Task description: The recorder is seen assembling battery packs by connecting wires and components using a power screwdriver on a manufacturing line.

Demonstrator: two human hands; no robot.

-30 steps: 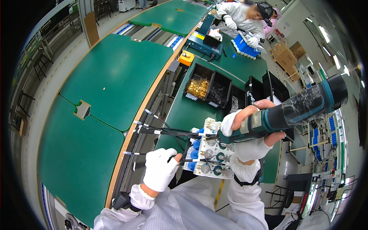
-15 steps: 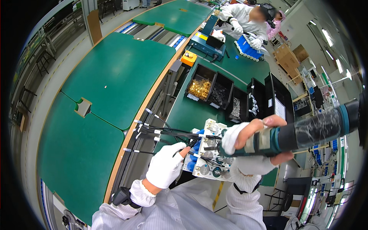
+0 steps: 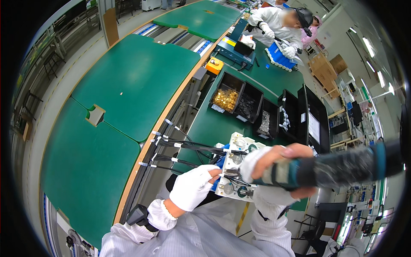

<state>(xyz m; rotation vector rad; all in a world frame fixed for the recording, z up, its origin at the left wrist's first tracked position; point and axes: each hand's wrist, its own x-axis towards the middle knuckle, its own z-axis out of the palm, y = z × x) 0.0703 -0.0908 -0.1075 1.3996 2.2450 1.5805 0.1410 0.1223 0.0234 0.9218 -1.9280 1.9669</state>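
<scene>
My right hand [image 3: 274, 157], in a white glove with bare fingertips, grips a black and teal cylindrical power screwdriver [image 3: 342, 168]. Its tip end points left, over a white plastic block [image 3: 236, 143] with round recesses and blue parts [image 3: 221, 162] along its left side. Black cables [image 3: 197, 147] with white tags run leftward from the block over the bench edge. At the block's left edge, my left hand [image 3: 191, 187], gloved the same way, has thumb and finger closed near the cables; what they pinch is hidden. The right hand and tool cover part of the block.
Beyond the block stand black bins of gold-coloured pieces [image 3: 225, 99], black pieces [image 3: 247, 105] and silver pieces [image 3: 265, 122]. A larger black bin [image 3: 303, 112] stands right. Green boards [image 3: 137, 81] lie left. Farther off, a co-worker [image 3: 278, 25] handles a blue-and-white block [image 3: 280, 58].
My left hand has shifted right and slightly down, closer against the block. The screwdriver's rear end has swung lower and is blurred; its front stays over the block.
</scene>
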